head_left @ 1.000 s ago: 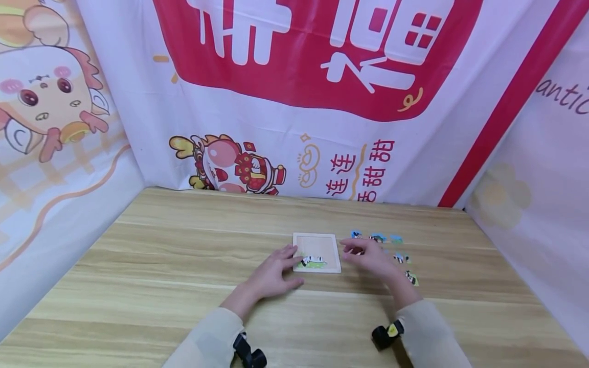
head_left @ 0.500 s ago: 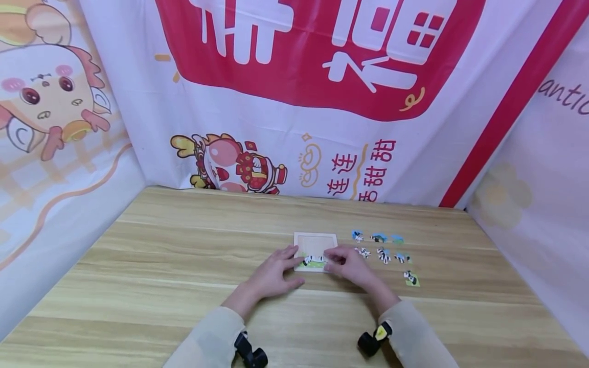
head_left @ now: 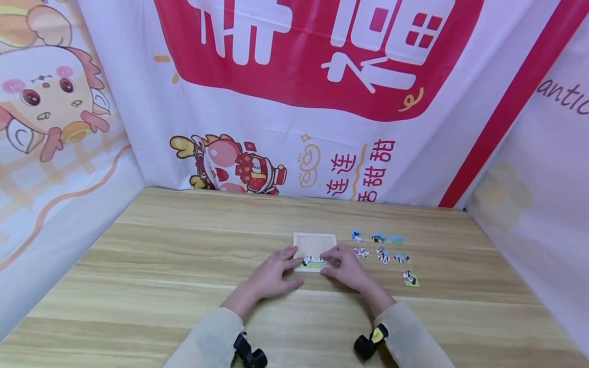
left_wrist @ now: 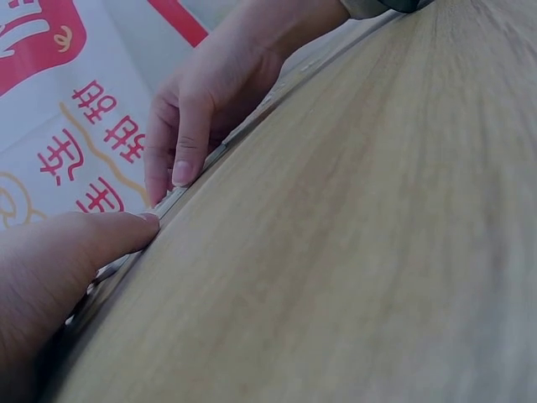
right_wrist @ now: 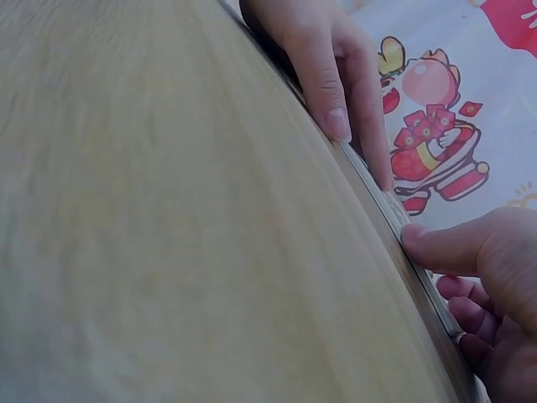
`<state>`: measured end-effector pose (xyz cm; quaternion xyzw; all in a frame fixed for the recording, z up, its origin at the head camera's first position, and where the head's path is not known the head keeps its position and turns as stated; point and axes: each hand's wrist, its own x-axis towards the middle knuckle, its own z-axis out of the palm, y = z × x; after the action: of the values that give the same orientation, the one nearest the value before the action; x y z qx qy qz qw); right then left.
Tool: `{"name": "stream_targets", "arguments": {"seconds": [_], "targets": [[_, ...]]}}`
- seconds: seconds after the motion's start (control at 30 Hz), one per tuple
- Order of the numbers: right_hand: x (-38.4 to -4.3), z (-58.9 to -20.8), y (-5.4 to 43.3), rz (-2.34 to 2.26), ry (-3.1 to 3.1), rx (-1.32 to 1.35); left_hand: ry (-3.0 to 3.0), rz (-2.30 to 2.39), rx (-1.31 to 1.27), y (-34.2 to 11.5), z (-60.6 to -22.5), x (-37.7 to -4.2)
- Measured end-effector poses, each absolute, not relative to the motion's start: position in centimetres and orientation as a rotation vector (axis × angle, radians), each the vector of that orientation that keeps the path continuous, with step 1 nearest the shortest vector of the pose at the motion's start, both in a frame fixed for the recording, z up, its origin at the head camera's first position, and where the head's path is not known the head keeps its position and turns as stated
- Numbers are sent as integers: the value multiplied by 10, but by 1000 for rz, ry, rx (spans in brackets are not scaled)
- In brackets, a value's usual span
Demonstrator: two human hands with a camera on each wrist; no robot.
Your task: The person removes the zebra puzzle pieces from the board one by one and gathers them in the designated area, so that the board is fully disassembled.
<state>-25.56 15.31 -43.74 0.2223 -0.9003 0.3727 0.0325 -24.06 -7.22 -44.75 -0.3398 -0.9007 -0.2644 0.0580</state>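
Note:
A small square wooden puzzle tray (head_left: 315,234) lies on the table. Puzzle pieces with a black-and-white animal on green (head_left: 314,262) fill part of its near side. My left hand (head_left: 272,273) rests at the tray's left edge, fingers fairly straight, with a fingertip reaching over the pieces. At the tray's near right corner is my right hand (head_left: 346,266), its thumb and index finger bent around a puzzle piece mostly hidden beneath them. In the right wrist view, the right thumb (right_wrist: 432,243) is right at the tray's near edge, opposite the left hand (right_wrist: 336,75).
Right of the tray lie several loose puzzle pieces in rows, among them a blue one (head_left: 356,235), a striped one (head_left: 383,255) and a green-cornered one (head_left: 411,278). A printed cloth (head_left: 257,107) hangs behind the wooden table (head_left: 184,245).
My right hand has come left from beside the loose pieces to the tray's near right corner, uncovering some pieces. It shifted slightly further left lately. My left hand has stayed put.

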Motion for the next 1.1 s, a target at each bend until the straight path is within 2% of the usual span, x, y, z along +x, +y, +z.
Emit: {"name": "stream_targets", "arguments": {"seconds": [0.5,1.1], "targets": [[-255,-436,151,1344,-2727,655,-2771,-818,-1015,-72,-446,-240],[-256,-433,150,1345,-2813,544,-2757,-810,-1017,-72,-447,-241]]}}
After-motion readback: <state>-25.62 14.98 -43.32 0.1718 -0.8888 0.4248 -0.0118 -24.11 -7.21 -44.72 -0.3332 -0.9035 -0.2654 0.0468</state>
